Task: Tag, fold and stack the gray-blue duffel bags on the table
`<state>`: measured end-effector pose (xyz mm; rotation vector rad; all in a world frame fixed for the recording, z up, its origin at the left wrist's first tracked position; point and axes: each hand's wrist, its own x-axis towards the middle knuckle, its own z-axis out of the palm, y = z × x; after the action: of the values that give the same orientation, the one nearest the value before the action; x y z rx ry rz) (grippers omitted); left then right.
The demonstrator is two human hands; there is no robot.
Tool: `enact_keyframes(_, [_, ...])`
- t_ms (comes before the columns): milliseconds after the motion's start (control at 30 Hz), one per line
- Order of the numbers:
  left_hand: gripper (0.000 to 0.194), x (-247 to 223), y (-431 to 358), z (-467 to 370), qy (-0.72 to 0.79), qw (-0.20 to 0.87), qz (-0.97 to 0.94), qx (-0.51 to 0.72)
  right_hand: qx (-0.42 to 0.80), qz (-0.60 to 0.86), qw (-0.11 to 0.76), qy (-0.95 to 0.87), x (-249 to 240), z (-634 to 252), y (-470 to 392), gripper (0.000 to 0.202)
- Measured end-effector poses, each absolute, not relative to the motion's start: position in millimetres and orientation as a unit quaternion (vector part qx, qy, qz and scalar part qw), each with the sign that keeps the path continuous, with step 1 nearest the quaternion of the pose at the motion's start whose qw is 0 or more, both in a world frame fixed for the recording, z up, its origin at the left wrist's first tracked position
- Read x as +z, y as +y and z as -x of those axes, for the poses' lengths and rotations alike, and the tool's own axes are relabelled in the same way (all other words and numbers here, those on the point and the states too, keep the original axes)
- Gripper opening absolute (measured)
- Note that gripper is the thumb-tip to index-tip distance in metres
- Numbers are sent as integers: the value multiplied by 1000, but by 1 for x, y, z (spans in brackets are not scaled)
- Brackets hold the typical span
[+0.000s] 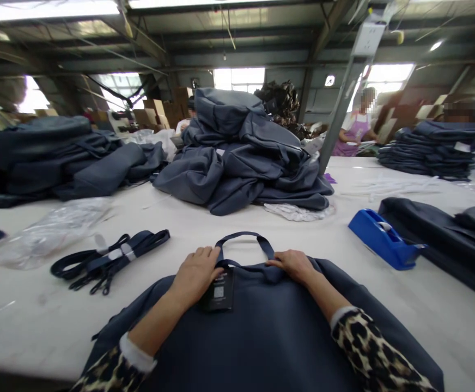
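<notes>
Two hands on navy bag [278, 326] lying on bench [29, 313]: L hand [196, 274] & R hand [297, 266], each grip closed on top edge by handle [241, 234]; best hold edge level, w/ tag [221, 298] free.

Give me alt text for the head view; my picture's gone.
The left hand and right hand are on a dark blue bag, near either end of its handle, a black tag by the left hand. On the table, straps lie left, a tape dispenser right, and a bag pile beyond.
</notes>
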<state>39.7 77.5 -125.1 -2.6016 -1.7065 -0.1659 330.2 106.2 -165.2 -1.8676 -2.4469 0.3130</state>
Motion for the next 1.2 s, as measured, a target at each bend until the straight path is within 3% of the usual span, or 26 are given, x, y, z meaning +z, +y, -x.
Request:
enact_keyframes(167, [56, -161, 55, -85, -386, 34, 916, -106, 105, 616, 50, -779, -161, -324, 103, 53])
enact_keyframes(333, [71, -207, 50, -89, -399, 80, 907, -111, 100, 643, 115, -750, -134, -361, 95, 43])
enact_keyframes(500, [72, -203, 50, -86, -393, 87, 909, -111, 124, 726, 111, -668, -126, -436, 68, 48])
enact_keyframes(667, [73, -200, 48, -87, -398, 70, 908, -108, 192, 708, 149, -663, -139, -456, 49, 49])
enact_keyframes(833, [75, -200, 47, -85, -411, 60, 903, -107, 304, 669, 195, -650, -146, -462, 45, 75])
enact_keyframes(933, [74, -200, 48, -84, -413, 51, 904, -100, 340, 662, 176, -645, -155, -465, 50, 76])
enact_keyframes(1200, [72, -198, 51, -88, -414, 9, 904, -112, 195, 706, 111, -672, -135, -447, 62, 52])
